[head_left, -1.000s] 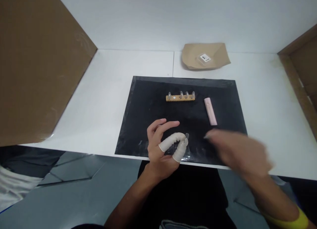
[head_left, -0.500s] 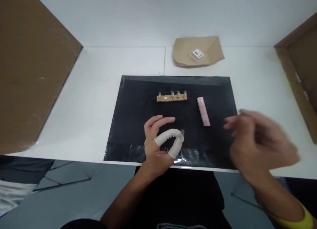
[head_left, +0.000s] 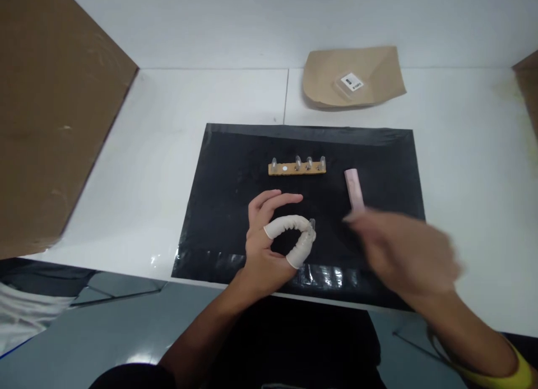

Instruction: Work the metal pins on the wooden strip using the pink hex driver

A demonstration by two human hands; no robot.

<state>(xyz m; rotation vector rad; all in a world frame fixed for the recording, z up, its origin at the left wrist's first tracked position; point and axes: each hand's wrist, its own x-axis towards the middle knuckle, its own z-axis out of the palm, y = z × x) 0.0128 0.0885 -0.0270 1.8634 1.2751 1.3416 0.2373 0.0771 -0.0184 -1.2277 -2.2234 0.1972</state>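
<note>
My left hand (head_left: 269, 243), with white covers on thumb and index finger, pinches a small clear piece (head_left: 312, 224) above the black mat. The other fingers are bent and apart. My right hand (head_left: 406, 251) is smeared by motion; its fingertips are at the lower end of the pink bar (head_left: 354, 188), and whether they touch it or hold anything cannot be made out. Beyond my left hand lies a tan strip (head_left: 296, 169) with several clear pieces standing on it, one at its left end and the others toward the right. A white dot shows between them.
The black mat (head_left: 235, 181) covers the middle of the white table (head_left: 138, 170). A brown paper sheet (head_left: 378, 69) at the back bears a small clear box with a label (head_left: 351, 82). A cardboard panel (head_left: 63, 114) stands at the left.
My right hand has moved left, to the lower end of the pink bar. My left hand keeps its pinch on the clear piece. The view has shifted slightly.
</note>
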